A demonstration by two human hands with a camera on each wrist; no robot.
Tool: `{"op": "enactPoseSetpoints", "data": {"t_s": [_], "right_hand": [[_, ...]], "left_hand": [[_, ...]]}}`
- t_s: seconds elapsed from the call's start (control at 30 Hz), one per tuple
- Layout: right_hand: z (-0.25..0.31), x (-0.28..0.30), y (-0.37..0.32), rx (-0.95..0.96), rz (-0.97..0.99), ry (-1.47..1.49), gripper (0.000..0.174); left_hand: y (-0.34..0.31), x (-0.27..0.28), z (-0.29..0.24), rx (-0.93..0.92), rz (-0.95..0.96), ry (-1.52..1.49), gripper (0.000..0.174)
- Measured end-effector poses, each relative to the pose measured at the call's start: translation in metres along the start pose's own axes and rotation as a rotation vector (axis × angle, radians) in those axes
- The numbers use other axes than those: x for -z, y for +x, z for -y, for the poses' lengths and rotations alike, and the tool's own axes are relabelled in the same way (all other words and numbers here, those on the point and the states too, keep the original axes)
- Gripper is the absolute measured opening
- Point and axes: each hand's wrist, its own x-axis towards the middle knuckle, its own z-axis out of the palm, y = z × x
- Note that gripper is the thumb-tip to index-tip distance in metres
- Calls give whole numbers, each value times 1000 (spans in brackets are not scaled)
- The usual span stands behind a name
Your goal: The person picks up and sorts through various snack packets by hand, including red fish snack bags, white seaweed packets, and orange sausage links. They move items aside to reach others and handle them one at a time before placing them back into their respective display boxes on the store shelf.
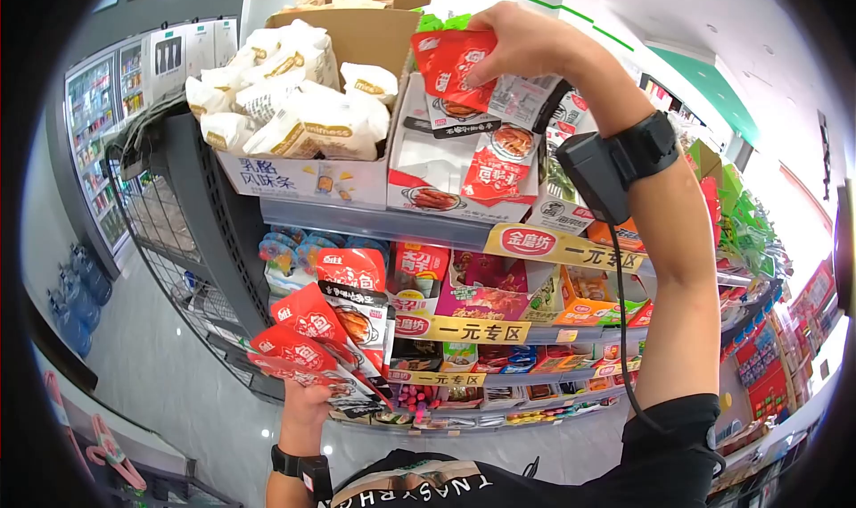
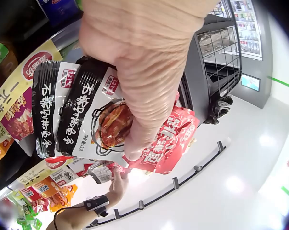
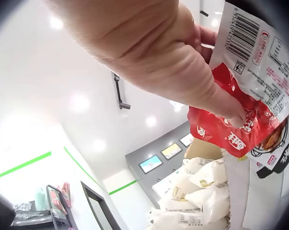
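Note:
My left hand (image 1: 306, 407) grips a fanned bunch of red, white and black snack packets (image 1: 310, 316) in front of the middle shelves. In the left wrist view its thumb presses across the printed front of a packet (image 2: 111, 127). On the top shelf, my right hand (image 1: 528, 46) is at an open white display box (image 1: 412, 151). Thumb and fingers pinch red-and-white snack packets (image 3: 230, 127), one showing its barcode side. Another packet of the same kind (image 1: 499, 173) stands upright at the box's front. My right palm hides part of the packets it holds.
A carton (image 1: 294, 176) heaped with white wrapped snacks (image 1: 303, 107) stands left of the display box. Below run shelves with yellow price strips (image 1: 464, 330). A wire rack (image 1: 169, 231) borders the shelf end, with a grey floor (image 1: 152, 347) beyond.

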Motion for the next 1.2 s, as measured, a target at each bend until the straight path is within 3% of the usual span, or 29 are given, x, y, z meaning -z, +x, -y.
{"op": "enactPoseSetpoints", "data": {"t_s": [0.1, 0.17, 0.3, 0.73, 1.0, 1.2], "right_hand": [[-6, -23, 6, 26, -20, 4, 54], [-4, -34, 4, -15, 64, 107, 48], [-21, -57, 9, -111, 2, 254, 47], [-41, -82, 4, -187, 20, 928, 66], [-29, -86, -13, -244, -20, 1095, 67], [-28, -96, -11, -332, -169, 1091, 68]], "left_hand": [[0, -7, 1, 23, -15, -75, 70], [0, -10, 2, 18, 2, -70, 72], [-4, -10, 0, 15, -7, -51, 74], [-7, -13, -2, -5, -28, -73, 75], [-3, -12, 5, 31, -8, -45, 76], [-2, -16, 3, 55, -25, -26, 77]]}}
